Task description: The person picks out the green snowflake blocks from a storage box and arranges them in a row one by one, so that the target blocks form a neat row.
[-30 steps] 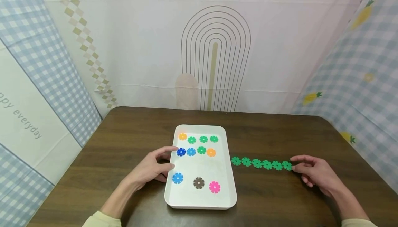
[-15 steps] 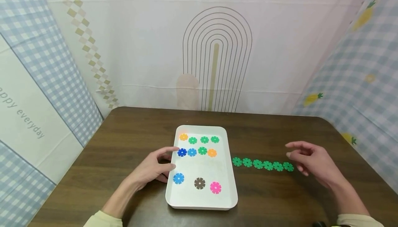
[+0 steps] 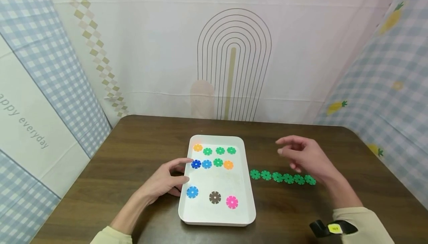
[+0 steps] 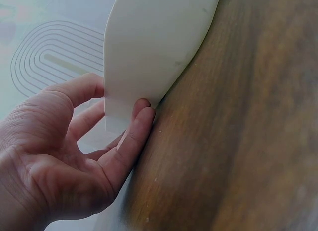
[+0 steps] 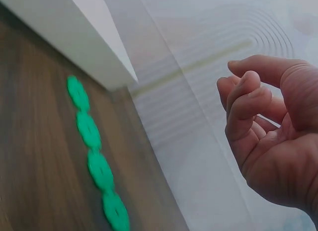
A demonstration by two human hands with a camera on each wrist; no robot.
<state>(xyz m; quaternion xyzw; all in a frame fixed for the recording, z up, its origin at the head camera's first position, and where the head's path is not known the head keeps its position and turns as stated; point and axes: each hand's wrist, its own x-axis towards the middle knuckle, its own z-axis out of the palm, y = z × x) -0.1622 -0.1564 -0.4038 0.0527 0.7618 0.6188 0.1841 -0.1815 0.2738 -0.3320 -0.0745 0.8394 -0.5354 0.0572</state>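
A white tray (image 3: 230,184) lies on the table, holding notched plastic discs in several colours. My left hand (image 3: 165,179) grips its left side, thumb and index finger over the rim. The left wrist view shows other fingers against the outer wall of the tray (image 4: 154,47). To the tray's right, a row of linked green notched discs (image 3: 288,178) lies flat on the table. My right hand (image 3: 305,156) is raised above that row, fingers loosely bent and holding nothing. In the right wrist view the hand (image 5: 278,131) is apart from the green discs (image 5: 101,170).
Inside the tray are green discs (image 3: 220,150) and orange ones (image 3: 228,165) at the far half. A light blue disc (image 3: 192,192), a brown disc (image 3: 215,197) and a pink disc (image 3: 232,202) lie nearer. A curtain (image 3: 160,58) hangs behind the wooden table (image 3: 140,136).
My right hand has let go of the right end of the green row, lifted and moved left toward the tray. The left hand and the discs have stayed in place.
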